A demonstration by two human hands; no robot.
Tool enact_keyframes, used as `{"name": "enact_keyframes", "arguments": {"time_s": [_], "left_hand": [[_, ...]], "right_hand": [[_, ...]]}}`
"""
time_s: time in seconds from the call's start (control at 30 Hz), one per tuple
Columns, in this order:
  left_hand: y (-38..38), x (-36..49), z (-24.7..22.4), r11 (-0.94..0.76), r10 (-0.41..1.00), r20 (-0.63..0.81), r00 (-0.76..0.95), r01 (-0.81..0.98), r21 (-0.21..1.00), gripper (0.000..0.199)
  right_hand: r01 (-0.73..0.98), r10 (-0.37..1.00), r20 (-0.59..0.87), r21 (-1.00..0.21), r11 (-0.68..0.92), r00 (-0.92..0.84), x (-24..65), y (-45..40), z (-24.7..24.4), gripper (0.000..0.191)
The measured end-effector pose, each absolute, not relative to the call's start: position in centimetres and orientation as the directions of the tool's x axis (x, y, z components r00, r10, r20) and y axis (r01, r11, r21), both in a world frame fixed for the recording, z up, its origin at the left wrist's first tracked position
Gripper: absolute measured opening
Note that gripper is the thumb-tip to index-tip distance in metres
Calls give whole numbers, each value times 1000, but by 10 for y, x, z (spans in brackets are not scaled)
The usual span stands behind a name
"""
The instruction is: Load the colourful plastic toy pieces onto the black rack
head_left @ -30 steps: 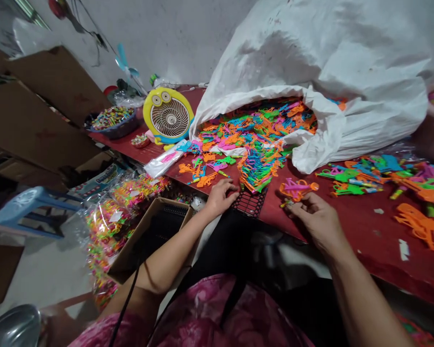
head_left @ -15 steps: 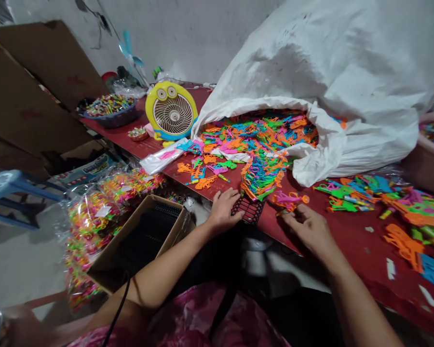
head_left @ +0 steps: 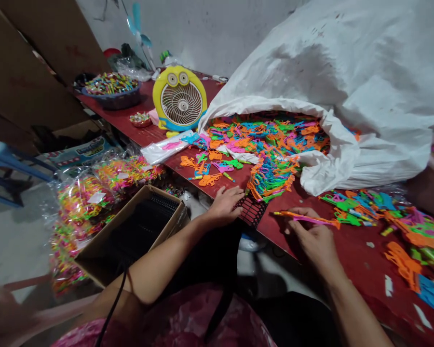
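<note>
My right hand (head_left: 313, 236) pinches an orange and pink plastic piece (head_left: 307, 219), with a yellow end pointing left, above the red tabletop. My left hand (head_left: 226, 205) rests with fingers spread on the left part of a black grid rack (head_left: 252, 210) at the table's front edge. Just behind the rack, a dense row of colourful plastic pieces (head_left: 273, 177) reaches back to the mouth of a large white sack (head_left: 332, 168). More loose pieces (head_left: 222, 166) lie left of that row.
A yellow fan (head_left: 183, 103) stands behind clear plastic bags (head_left: 166, 148). At the back left is a basin (head_left: 112, 99) of small parts. Below, left of the table, are an open carton (head_left: 181, 212) and filled bags (head_left: 83, 193). Colourful pieces (head_left: 401, 255) lie at right.
The piece in my right hand has turned from facing up to nearly edge-on, its yellow end now pointing left. The camera view has shifted slightly. My left hand remains at the rack.
</note>
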State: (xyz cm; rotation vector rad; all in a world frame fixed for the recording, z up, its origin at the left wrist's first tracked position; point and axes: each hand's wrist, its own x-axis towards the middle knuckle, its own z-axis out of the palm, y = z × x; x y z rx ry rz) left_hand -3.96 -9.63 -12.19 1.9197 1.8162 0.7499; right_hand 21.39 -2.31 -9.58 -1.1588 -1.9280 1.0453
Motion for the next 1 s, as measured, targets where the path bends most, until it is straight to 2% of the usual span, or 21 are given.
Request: {"name": "enact_keyframes", "arguments": {"time_s": [0.3,0.57,0.7,0.87,0.93,1.0], "left_hand": [[-99,-40,-132,-158,976,214,27,762,628,46],[-99,-37,-126,-114,986,165,6,753,648,48],[-98,-37,-123,-103,988,151,6,760,641,48],[-100,-38,-118,-101,991,137,16,760,642,47],[-100,-37,-118,-105,990,143,17,761,640,47],[-100,-37,-120,-121,986,163,21,764,634,46]], "right_hand": [[337,885,194,-873,353,-424,190,-21,-120,20],[483,857,261,-736,474,-444,184,-24,-113,21],[582,864,244,-656,481,-440,179,-25,-110,25],[598,898,216,-683,419,-383,171,-30,-114,34],[652,889,244,-610,451,-387,168,-33,-114,34],[735,878,257,-481,479,-404,164,-36,-112,36]]}}
